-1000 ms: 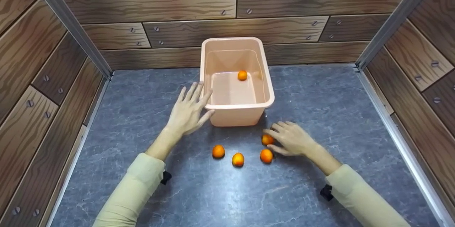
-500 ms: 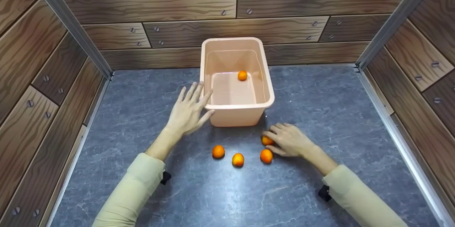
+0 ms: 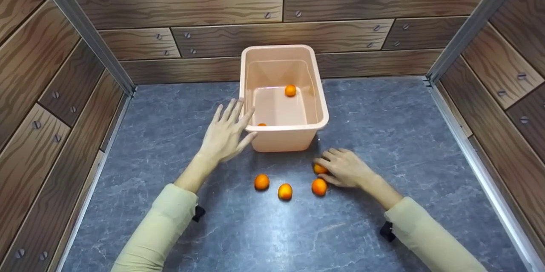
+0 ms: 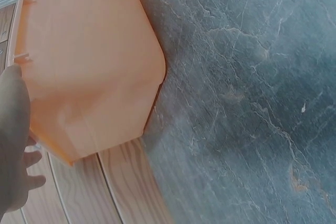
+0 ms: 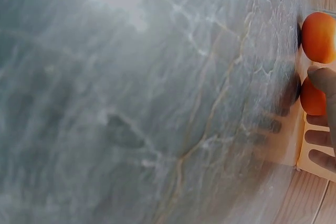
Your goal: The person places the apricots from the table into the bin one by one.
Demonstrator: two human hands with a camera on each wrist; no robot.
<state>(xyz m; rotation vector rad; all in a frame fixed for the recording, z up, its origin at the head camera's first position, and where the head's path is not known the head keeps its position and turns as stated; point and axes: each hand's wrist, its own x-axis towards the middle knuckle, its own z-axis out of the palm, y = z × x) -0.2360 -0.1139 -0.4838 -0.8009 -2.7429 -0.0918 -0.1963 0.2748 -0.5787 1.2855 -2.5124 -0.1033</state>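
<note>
A peach plastic bin (image 3: 322, 112) stands on the grey stone-look table. One orange (image 3: 290, 90) lies at its far end, and a sliver of orange (image 3: 261, 124) shows just behind its near rim. My left hand (image 3: 233, 119) rests flat, fingers straight, against the bin's left wall (image 4: 89, 66). My right hand (image 3: 327, 165) curls over an orange (image 3: 319, 169) in front of the bin, and in the right wrist view the thumb (image 5: 323, 80) touches that orange (image 5: 312, 100). Three more oranges (image 3: 262, 181) (image 3: 285, 191) (image 3: 319, 187) lie loose beside it.
Wood-panelled walls (image 3: 183, 4) with metal corner posts (image 3: 81, 29) close in the table on the left, back and right. Bare table surface (image 3: 272, 238) stretches toward me and on both sides of the bin.
My right hand has slid slightly toward me and curled its fingers tighter round the orange. A sliver of orange now shows behind the bin's near rim. The left hand has not moved.
</note>
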